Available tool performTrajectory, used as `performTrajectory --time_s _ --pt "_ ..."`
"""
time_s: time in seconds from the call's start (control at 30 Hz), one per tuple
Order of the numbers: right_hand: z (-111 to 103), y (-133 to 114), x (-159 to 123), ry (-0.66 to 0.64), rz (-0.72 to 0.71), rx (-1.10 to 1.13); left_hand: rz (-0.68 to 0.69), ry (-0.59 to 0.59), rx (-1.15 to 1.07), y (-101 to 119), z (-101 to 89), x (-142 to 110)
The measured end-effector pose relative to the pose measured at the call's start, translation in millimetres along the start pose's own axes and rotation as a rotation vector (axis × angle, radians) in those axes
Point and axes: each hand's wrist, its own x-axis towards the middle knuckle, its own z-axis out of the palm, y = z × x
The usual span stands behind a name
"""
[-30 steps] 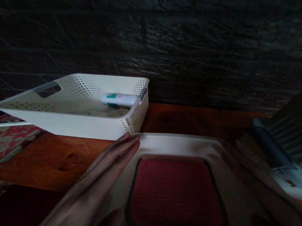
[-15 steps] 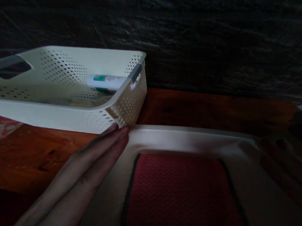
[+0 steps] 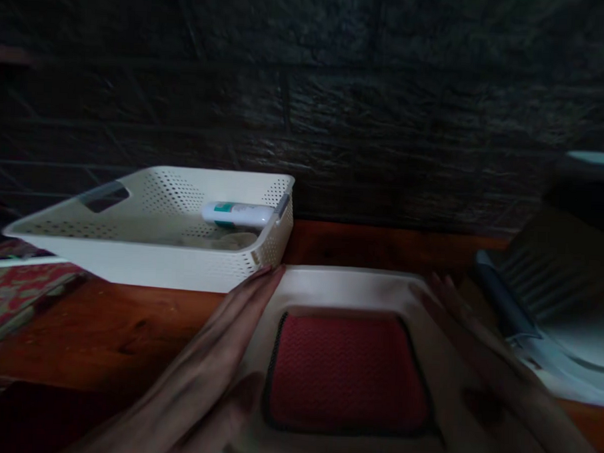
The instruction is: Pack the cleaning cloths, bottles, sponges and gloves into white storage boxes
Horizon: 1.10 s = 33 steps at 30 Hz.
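In front of me on the wooden surface is a white, shallow tray (image 3: 349,282). On its bottom lies a red textured cloth (image 3: 348,375) with dark stitched edging. My left hand (image 3: 216,363) lies along the tray's left side, fingers straight and together, the thumb over the rim. Along the right side is my right hand (image 3: 490,368), dim and partly blurred, its thumb also on the tray's inner side. Both hands hold the tray between them. The left fingertips are close to the corner of a white perforated basket (image 3: 170,267); whether they touch it, I cannot tell.
The basket holds a white tube with a green band (image 3: 240,215) and something pale and indistinct. A ribbed dish rack-like item (image 3: 554,277) stands at right. Behind runs a dark tiled wall (image 3: 361,122). A red patterned cloth (image 3: 24,288) lies at left on the wooden surface (image 3: 128,319).
My view has drawn back and tilted up, so more of the wall and the right-hand item shows. Both hands remain at the tray's sides; the right one is now clearer.
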Motion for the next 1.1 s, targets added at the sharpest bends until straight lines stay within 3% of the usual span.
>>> performTrajectory --time_s 0.2,0.33,0.5,0.67,0.83,0.97,1.1 --pt "-9 -11 11 0.018 -0.048 -0.043 -0.020 -0.066 -0.021 5 -2.3 5" --pt "-12 -4 16 -0.044 -0.088 -0.105 -0.001 -0.120 -0.009 9 -9.5 11" --pt "-13 12 24 -0.033 -0.195 -0.112 0.036 -0.148 0.015 17 -21.6 16" --pt "-12 13 38 -0.063 -0.145 -0.154 0.028 -0.175 0.019 20 -30.5 19" --pt "-25 -15 45 -0.088 -0.082 -0.201 0.060 -0.164 0.044 24 -37.5 20" --pt "-40 -51 64 -0.053 -0.029 -0.305 0.145 -0.066 0.078 27 -59.8 29" --pt "-55 -100 111 0.094 -0.229 -0.279 0.112 0.014 0.193 7 -96.8 58"
